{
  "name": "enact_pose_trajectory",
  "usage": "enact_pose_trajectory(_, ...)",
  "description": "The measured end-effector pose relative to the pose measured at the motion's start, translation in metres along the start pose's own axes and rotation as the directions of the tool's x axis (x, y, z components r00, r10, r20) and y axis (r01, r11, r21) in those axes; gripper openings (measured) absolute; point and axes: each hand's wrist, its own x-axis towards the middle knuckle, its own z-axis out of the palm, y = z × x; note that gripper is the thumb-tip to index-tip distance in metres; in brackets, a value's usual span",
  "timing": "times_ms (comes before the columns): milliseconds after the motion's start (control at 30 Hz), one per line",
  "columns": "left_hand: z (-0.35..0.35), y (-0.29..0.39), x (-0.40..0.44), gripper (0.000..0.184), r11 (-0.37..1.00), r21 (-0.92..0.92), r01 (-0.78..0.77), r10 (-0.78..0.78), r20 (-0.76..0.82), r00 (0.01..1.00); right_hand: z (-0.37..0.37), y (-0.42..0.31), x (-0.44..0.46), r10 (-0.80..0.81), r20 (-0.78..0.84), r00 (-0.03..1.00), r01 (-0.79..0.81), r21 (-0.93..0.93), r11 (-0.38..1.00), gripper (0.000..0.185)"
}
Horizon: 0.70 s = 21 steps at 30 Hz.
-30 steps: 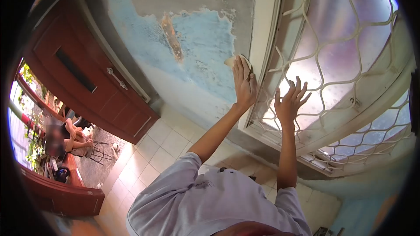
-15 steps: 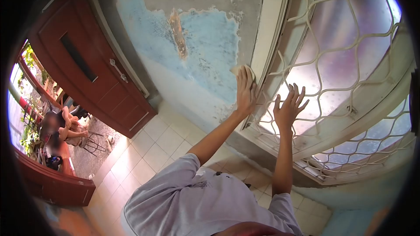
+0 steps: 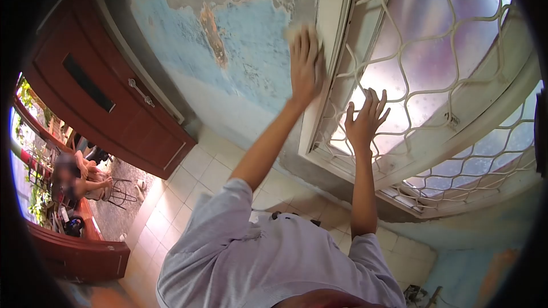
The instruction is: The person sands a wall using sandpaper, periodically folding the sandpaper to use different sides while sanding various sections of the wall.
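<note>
My left hand (image 3: pixel 307 68), slightly blurred, holds a pale cream sheet (image 3: pixel 293 33) flat under its fingers against the wall. The sheet is at the right border of a light blue patch (image 3: pixel 251 40), where blue meets grey plaster, beside the white window frame (image 3: pixel 328 40). Only the edges of the sheet show past the fingers. To the right, my right hand (image 3: pixel 365 120) is raised at the cream metal grille (image 3: pixel 402 60) with its fingers spread and nothing in it. Whether its fingertips touch the bars I cannot tell.
A red-brown door (image 3: pixel 100 80) stands at the left beside an opening to the outside. Through it, a person (image 3: pixel 85 177) sits near a wire stand (image 3: pixel 121 194). Pale floor tiles (image 3: pixel 214 174) lie below the wall. Dark items (image 3: pixel 416 295) are at the lower right.
My left hand has moved up along the wall with the sheet. My right hand stays by the grille, its fingers still spread. The whole view has shifted slightly.
</note>
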Motion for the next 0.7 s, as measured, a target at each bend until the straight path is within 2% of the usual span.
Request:
enact_pose_trajectory(67, 0.018, -0.011, -0.115, 0.059, 0.982, -0.042, 0.184, -0.179, 0.105, 0.978, -0.002, 0.001, -0.002, -0.027, 0.017, 0.999, 0.027, -0.039, 0.999, 0.06)
enact_pose_trajectory(100, 0.01, 0.002, -0.138, 0.06, 0.953, -0.058, 0.297, -0.282, 0.181, 0.942, -0.004, 0.0, -0.001, -0.026, 0.021, 0.999, 0.026, -0.033, 0.999, 0.06)
enact_pose_trajectory(167, 0.016, -0.009, -0.137, 0.06, 0.959, -0.064, 0.276, -0.263, 0.16, 0.951, -0.005, 0.0, -0.004, -0.015, 0.035, 0.999, 0.016, -0.031, 0.999, 0.06)
enact_pose_trajectory(200, 0.018, -0.012, -0.115, 0.06, 0.966, -0.074, 0.248, -0.238, 0.128, 0.963, -0.004, 0.001, -0.001, -0.012, 0.038, 0.999, 0.013, -0.031, 0.999, 0.06)
enact_pose_trajectory(300, -0.014, -0.01, 0.027, 0.054, 0.999, 0.043, -0.011, 0.01, 0.024, 1.0, -0.004, 0.002, -0.002, 0.002, 0.054, 0.999, 0.0, -0.027, 1.0, 0.06)
enact_pose_trajectory(367, -0.043, 0.004, 0.111, 0.052, 0.993, -0.021, -0.113, 0.112, -0.019, 0.993, 0.002, -0.001, -0.001, -0.013, -0.004, 1.0, 0.013, -0.03, 0.999, 0.058)
enact_pose_trajectory(400, -0.045, 0.006, 0.122, 0.052, 0.993, -0.018, -0.114, 0.114, -0.015, 0.993, 0.005, -0.004, 0.0, -0.01, -0.003, 1.0, 0.01, -0.026, 1.0, 0.058)
enact_pose_trajectory(467, -0.041, 0.012, 0.129, 0.05, 0.996, -0.016, -0.087, 0.084, -0.116, 0.99, 0.01, -0.008, 0.0, 0.035, -0.068, 0.997, -0.031, 0.053, 0.998, 0.056)
enact_pose_trajectory(533, -0.019, 0.008, 0.074, 0.055, 1.0, -0.026, 0.0, -0.004, -0.139, 0.99, 0.012, -0.015, 0.001, 0.068, -0.084, 0.994, -0.061, 0.08, 0.995, 0.055)
enact_pose_trajectory(600, 0.01, -0.004, -0.027, 0.059, 0.997, -0.052, 0.054, -0.059, -0.096, 0.994, 0.009, -0.017, 0.0, 0.102, -0.065, 0.993, -0.099, 0.049, 0.994, 0.055)
enact_pose_trajectory(667, 0.032, 0.006, -0.144, 0.059, 0.934, -0.124, 0.335, -0.326, 0.091, 0.941, 0.012, -0.011, -0.001, 0.107, -0.059, 0.992, -0.106, 0.018, 0.994, 0.056)
enact_pose_trajectory(700, 0.039, 0.004, -0.194, 0.06, 0.921, -0.133, 0.366, -0.342, 0.177, 0.923, 0.012, -0.007, -0.001, 0.065, -0.066, 0.996, -0.066, -0.001, 0.998, 0.056)
